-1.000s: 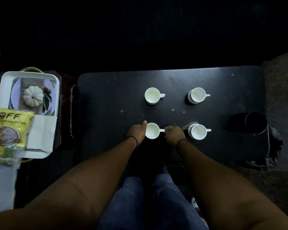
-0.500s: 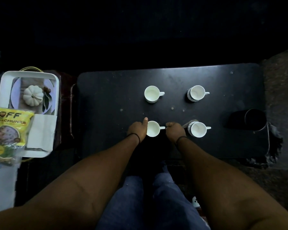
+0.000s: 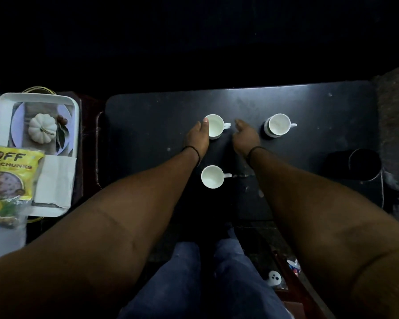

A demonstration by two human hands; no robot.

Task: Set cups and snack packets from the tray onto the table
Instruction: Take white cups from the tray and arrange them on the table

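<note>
Three white cups show on the black table (image 3: 148, 125): a far left cup (image 3: 215, 125), a far right cup (image 3: 278, 124) and a near left cup (image 3: 212, 176). My left hand (image 3: 197, 137) is against the left side of the far left cup, with the thumb on its rim. A finger of my right hand (image 3: 245, 135) points at that cup's handle from just to the right, a small gap between them. My right forearm hides the table's near right part. A yellow snack packet (image 3: 7, 176) lies over the white tray (image 3: 2, 116) at the left.
The tray sits on a low stand left of the table and carries a printed pumpkin picture (image 3: 42, 127) and white paper (image 3: 55, 180). A dark round container (image 3: 364, 163) stands at the table's right edge. My knees are below the near edge.
Both hands left the near left cup and moved away from me to the far left cup. My right forearm now covers the near right cup.
</note>
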